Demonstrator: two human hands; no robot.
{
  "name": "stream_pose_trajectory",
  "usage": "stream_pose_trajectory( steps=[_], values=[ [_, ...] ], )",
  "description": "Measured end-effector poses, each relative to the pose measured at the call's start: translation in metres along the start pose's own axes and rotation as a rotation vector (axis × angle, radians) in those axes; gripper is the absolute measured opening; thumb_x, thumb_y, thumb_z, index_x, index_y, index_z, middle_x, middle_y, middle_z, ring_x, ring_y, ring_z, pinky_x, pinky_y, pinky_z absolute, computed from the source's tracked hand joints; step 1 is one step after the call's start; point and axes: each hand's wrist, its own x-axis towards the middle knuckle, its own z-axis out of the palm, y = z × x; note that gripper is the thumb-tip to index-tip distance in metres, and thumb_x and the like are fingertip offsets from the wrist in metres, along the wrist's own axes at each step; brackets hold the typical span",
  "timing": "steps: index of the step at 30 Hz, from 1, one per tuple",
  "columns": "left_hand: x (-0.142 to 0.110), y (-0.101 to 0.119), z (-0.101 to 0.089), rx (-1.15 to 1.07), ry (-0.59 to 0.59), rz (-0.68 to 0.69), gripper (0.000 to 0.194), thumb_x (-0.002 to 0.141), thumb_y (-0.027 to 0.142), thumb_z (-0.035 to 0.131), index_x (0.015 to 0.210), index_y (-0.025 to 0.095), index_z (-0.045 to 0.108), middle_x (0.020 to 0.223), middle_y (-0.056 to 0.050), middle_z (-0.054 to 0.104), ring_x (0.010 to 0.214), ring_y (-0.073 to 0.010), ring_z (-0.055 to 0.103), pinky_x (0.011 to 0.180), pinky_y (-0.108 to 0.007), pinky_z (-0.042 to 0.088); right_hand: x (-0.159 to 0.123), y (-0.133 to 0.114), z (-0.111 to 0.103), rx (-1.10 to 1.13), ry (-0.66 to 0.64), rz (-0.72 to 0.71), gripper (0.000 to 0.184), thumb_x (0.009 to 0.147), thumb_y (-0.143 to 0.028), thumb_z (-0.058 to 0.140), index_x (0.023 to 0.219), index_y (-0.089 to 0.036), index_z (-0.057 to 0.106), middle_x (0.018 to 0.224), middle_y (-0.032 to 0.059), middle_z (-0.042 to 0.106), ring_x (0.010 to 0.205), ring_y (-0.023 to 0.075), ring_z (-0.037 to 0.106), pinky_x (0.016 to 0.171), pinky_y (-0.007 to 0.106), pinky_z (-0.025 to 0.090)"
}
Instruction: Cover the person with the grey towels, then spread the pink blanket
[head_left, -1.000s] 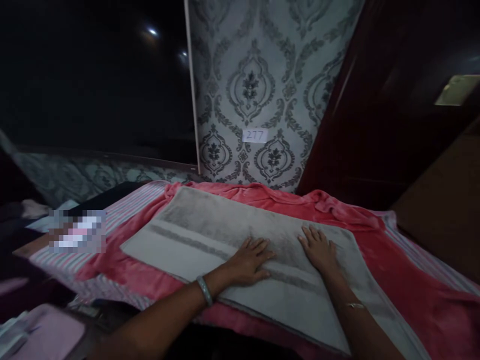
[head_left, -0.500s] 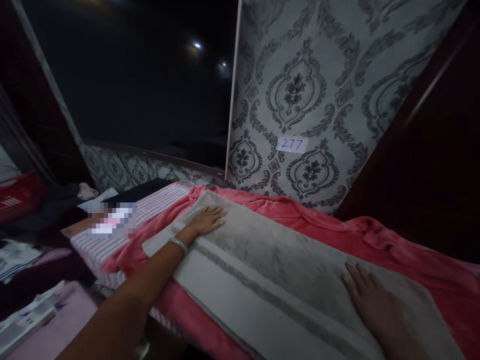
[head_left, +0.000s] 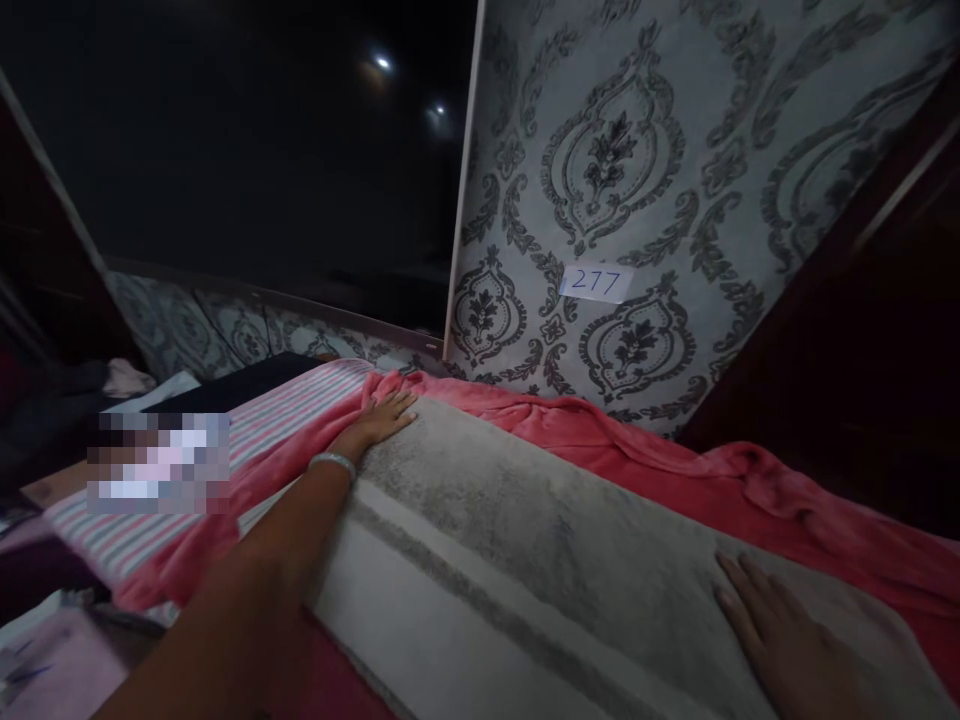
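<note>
A long grey cloth (head_left: pixel 517 520), velvety with a paler stripe and a light lower band, lies flat on a rumpled pink-red blanket (head_left: pixel 600 435). It looks like a folded towel or mat; its exact kind cannot be told. My left hand (head_left: pixel 379 418) rests palm down at the cloth's far left corner, fingers stretched out, with a bracelet on the wrist. Toward the right end my right hand (head_left: pixel 780 620) lies flat on the same cloth, fingers extended, its wrist darkened by shadow. Neither hand grips anything.
Under the blanket is a pink, white and grey striped cloth (head_left: pixel 300 402). A large dark television (head_left: pixel 285 150) hangs behind, beside patterned wallpaper (head_left: pixel 517 180) bearing a paper label (head_left: pixel 598 283) marked 277. Dark wood (head_left: pixel 862 350) stands at right; a pink item (head_left: pixel 67 650) lies lower left.
My left hand has slid to the far left corner of the cloth. My right hand stays flat near the right end. The view has come a little closer.
</note>
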Motion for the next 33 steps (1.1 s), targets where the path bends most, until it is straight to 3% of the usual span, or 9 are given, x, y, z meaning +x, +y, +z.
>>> stream_pose_trajectory(
  steps=[6,10,14,17,20,25,28,30,33],
  values=[
    [-0.002,0.003,-0.004,0.008,0.01,-0.011,0.063,0.103,0.047,0.022,0.162,0.027,0.023,0.17,-0.007,0.019,0.158,-0.0287,0.014,0.124,-0.061,0.013,0.003,-0.022,-0.017,0.039,-0.04,0.126,0.08,0.092,-0.067,0.011,0.152,-0.028,0.048,0.16,0.0058,0.042,0.146,0.0358,0.039,0.109,0.068,0.038],
    [-0.008,0.023,-0.025,0.053,-0.005,-0.02,0.06,0.1,0.049,0.037,0.155,0.024,0.042,0.166,-0.012,0.033,0.154,-0.0353,0.024,0.122,-0.067,0.009,0.004,-0.032,-0.029,0.024,-0.066,0.137,0.082,0.093,-0.065,0.008,0.152,-0.025,0.048,0.161,0.0071,0.04,0.145,0.0362,0.039,0.11,0.066,0.038],
    [-0.039,0.048,-0.027,0.104,0.073,0.055,0.06,0.099,0.057,0.035,0.147,0.025,0.053,0.166,-0.011,0.031,0.156,-0.0361,0.017,0.123,-0.066,-0.001,0.003,-0.04,-0.039,-0.011,-0.097,0.158,0.078,0.095,-0.061,0.009,0.153,-0.024,0.047,0.162,0.0069,0.038,0.147,0.0348,0.036,0.112,0.064,0.036],
    [-0.071,0.054,-0.011,0.064,0.059,0.13,0.062,0.1,0.06,0.031,0.155,0.033,0.041,0.169,-0.005,0.028,0.157,-0.0332,0.017,0.124,-0.063,0.009,0.003,-0.046,-0.044,-0.025,-0.099,0.153,0.072,0.098,-0.057,0.011,0.153,-0.025,0.046,0.162,0.0077,0.038,0.147,0.0339,0.035,0.113,0.064,0.035],
    [-0.088,0.049,0.0,0.011,0.005,0.031,0.065,0.101,0.057,0.027,0.16,0.029,0.031,0.17,-0.006,0.021,0.157,-0.0343,0.015,0.124,-0.06,0.017,0.003,-0.049,-0.048,-0.042,-0.115,0.147,0.068,0.1,-0.053,0.013,0.155,-0.026,0.043,0.163,0.0093,0.036,0.147,0.0332,0.034,0.113,0.063,0.034],
    [-0.079,0.057,-0.016,0.01,-0.046,-0.036,0.066,0.099,0.053,0.039,0.155,0.019,0.043,0.165,-0.019,0.032,0.151,-0.045,0.027,0.118,-0.068,0.025,0.006,-0.05,-0.057,-0.052,-0.183,0.169,0.064,0.102,-0.05,0.016,0.157,-0.026,0.039,0.166,0.0084,0.031,0.15,0.0318,0.029,0.115,0.062,0.03],
    [-0.074,0.09,-0.022,0.031,0.002,0.001,0.065,0.099,0.053,0.04,0.147,0.012,0.051,0.158,-0.026,0.04,0.147,-0.0491,0.032,0.117,-0.073,0.022,0.015,-0.068,-0.065,-0.028,-0.267,0.264,0.064,0.103,-0.05,0.017,0.158,-0.026,0.036,0.167,0.0094,0.027,0.151,0.0334,0.027,0.114,0.065,0.029],
    [-0.073,0.126,-0.012,0.032,0.026,0.13,0.063,0.099,0.052,0.041,0.15,0.016,0.048,0.162,-0.021,0.035,0.151,-0.0432,0.027,0.121,-0.068,0.016,0.024,-0.096,-0.071,-0.012,-0.286,0.268,0.063,0.104,-0.051,0.018,0.159,-0.026,0.035,0.167,0.0117,0.027,0.152,0.0349,0.025,0.113,0.067,0.028],
    [-0.072,0.191,0.018,0.004,-0.02,0.443,0.064,0.097,0.054,0.047,0.156,0.029,0.039,0.168,-0.01,0.026,0.156,-0.0338,0.021,0.125,-0.062,0.013,0.04,-0.153,-0.076,0.037,-0.293,-0.005,0.061,0.104,-0.051,0.025,0.161,-0.027,0.031,0.169,0.011,0.022,0.154,0.0346,0.017,0.116,0.065,0.023]
  ],
)
